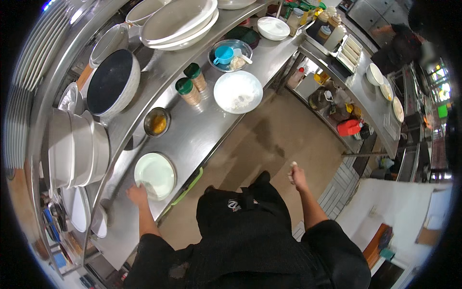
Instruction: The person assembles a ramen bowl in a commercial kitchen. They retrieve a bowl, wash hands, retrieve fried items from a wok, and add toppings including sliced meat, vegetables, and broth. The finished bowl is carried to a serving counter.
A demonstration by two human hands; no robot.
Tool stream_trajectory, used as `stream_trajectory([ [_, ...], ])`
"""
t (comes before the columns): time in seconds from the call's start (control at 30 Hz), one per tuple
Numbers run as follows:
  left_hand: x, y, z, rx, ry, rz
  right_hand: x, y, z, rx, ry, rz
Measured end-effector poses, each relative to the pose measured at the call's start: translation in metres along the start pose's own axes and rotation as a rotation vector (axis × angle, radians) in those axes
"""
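Note:
My left hand (137, 195) is closed at the near rim of a white round plate (155, 169) on the steel counter. A pale, shiny patch lies on the plate beside its fingers; I cannot make out what it is. Out to the right over the floor, my right hand (297, 176) has its fingers curled together, with whitish matter on the fingertips. Any thing inside them is hidden. Farther along the counter are a small metal bowl (158, 123) of yellow-orange contents and a white bowl (238, 91) holding white powder.
Two green-capped shakers (187, 91) stand behind the white bowl. A clear bowl (230, 54) holds a blue measuring cup. Large dishes and a black-lined bowl (113, 83) crowd the shelf above. Another steel counter (370, 106) is to the right, with a person beyond it.

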State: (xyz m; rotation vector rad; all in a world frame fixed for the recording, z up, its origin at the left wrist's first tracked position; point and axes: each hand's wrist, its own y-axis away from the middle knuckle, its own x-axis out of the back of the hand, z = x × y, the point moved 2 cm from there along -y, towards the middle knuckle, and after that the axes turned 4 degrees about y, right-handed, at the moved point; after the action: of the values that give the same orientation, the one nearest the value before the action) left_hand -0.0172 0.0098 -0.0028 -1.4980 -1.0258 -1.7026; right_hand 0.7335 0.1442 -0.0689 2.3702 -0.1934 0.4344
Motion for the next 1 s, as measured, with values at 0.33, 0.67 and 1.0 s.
stream_trajectory([
  [0.33,0.101,-0.006,0.456,-0.502,0.311,-0.261,0.149,-0.108,-0.102,0.149,0.163,0.029],
  [0.67,0.067,-0.041,0.464,-0.47,0.0,-0.032,0.247,-0.112,-0.002,-0.134,0.224,0.182],
  [1.0,0.206,0.116,0.562,-0.854,0.225,0.052,0.325,-0.208,0.018,-0.225,0.672,-0.044],
])
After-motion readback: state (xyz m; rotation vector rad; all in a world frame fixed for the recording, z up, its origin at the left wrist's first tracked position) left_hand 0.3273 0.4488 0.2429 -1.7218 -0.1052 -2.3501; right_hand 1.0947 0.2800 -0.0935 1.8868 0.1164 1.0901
